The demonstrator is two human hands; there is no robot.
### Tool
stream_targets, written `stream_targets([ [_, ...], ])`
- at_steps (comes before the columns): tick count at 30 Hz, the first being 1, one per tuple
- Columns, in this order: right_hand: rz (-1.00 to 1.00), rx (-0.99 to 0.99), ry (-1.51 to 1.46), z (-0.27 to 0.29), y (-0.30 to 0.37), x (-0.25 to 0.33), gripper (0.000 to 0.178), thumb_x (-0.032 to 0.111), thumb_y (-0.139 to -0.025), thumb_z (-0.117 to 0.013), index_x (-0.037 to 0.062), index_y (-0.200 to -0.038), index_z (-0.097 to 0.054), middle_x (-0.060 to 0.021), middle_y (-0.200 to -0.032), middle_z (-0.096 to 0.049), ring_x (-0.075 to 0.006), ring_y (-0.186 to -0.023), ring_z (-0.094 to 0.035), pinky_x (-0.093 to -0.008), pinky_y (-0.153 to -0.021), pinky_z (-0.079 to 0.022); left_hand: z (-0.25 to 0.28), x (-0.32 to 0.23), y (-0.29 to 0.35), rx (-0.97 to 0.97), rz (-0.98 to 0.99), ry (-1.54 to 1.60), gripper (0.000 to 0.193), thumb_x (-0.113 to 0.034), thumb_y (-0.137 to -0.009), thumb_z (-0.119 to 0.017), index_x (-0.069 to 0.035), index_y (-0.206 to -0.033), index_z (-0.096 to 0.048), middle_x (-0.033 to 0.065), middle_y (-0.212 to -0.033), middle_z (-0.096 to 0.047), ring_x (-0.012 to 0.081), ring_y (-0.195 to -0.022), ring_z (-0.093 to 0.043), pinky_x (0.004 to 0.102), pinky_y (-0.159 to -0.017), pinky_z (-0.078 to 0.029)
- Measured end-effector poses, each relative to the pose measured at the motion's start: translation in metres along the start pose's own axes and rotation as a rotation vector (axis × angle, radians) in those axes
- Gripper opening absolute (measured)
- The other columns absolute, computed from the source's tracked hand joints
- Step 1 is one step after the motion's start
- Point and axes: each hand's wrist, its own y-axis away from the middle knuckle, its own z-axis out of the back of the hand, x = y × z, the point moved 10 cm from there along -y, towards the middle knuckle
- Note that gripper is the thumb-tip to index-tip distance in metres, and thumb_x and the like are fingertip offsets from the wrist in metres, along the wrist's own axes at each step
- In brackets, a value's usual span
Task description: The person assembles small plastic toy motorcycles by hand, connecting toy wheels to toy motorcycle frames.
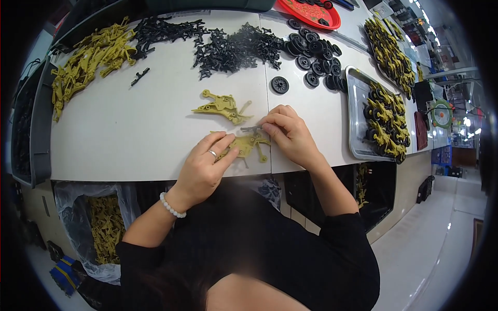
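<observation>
Near the table's front edge lies an olive-yellow plastic frame piece (246,147) with round bosses and thin arms, like half of a toy motorcycle body. My left hand (203,161), with a ring and a white bead bracelet, grips its left side between fingers and thumb. My right hand (291,133) pinches a small black plastic part (251,129) at the frame piece's upper edge. Whether the black part is seated in it, I cannot tell. Just beyond my hands rests a second yellow frame piece (221,106), untouched.
Yellow pieces (93,57), black parts (228,49) and black spoked wheels (314,57) are heaped across the far table. A single wheel (279,85) lies nearer. At right, a metal tray (355,140) holds assembled yellow-and-black pieces. A grey bin (43,129) stands left.
</observation>
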Motion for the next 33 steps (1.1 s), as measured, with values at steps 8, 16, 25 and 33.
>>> stream_targets([
  [8,0.155,0.026,0.095,0.000,-0.006,0.006,0.006,0.005,-0.079,-0.066,0.0016,-0.084,-0.068,-0.0058,-0.082,-0.059,-0.0213,-0.083,-0.052,-0.0304,-0.072,-0.045,0.000,0.000,0.000,-0.010,0.000,0.033,0.032,0.007,-0.068,-0.064,0.001,-0.100,-0.065,0.0161,-0.114,-0.060,0.0351,-0.105,-0.055,0.0405,-0.088,-0.049],
  [16,0.140,0.034,0.064,0.004,-0.005,0.012,0.015,0.009,-0.076,-0.070,0.0048,-0.090,-0.071,-0.0054,-0.083,-0.060,-0.0213,-0.086,-0.053,-0.0306,-0.071,-0.046,0.003,-0.002,-0.001,-0.024,-0.021,0.011,0.027,0.004,-0.068,-0.062,0.005,-0.095,-0.066,0.0168,-0.111,-0.060,0.0335,-0.106,-0.055,0.0395,-0.086,-0.049],
  [25,-0.010,0.151,0.016,-0.011,-0.014,0.004,0.017,0.015,-0.070,-0.075,0.0052,-0.082,-0.069,-0.0069,-0.082,-0.060,-0.0233,-0.085,-0.053,-0.0329,-0.077,-0.045,0.005,-0.004,-0.004,-0.020,-0.045,-0.007,0.028,0.005,-0.068,-0.062,0.005,-0.096,-0.066,0.0167,-0.111,-0.060,0.0335,-0.105,-0.055,0.0397,-0.086,-0.049],
  [33,-0.156,0.226,-0.165,0.010,-0.020,-0.012,0.021,0.020,-0.074,-0.076,0.0022,-0.081,-0.067,-0.0087,-0.087,-0.064,-0.0219,-0.079,-0.058,-0.0328,-0.073,-0.047,0.014,-0.003,-0.010,0.039,-0.014,0.050,0.028,-0.005,-0.071,-0.069,0.001,-0.098,-0.065,0.0144,-0.112,-0.059,0.0321,-0.104,-0.054,0.0417,-0.086,-0.045],
])
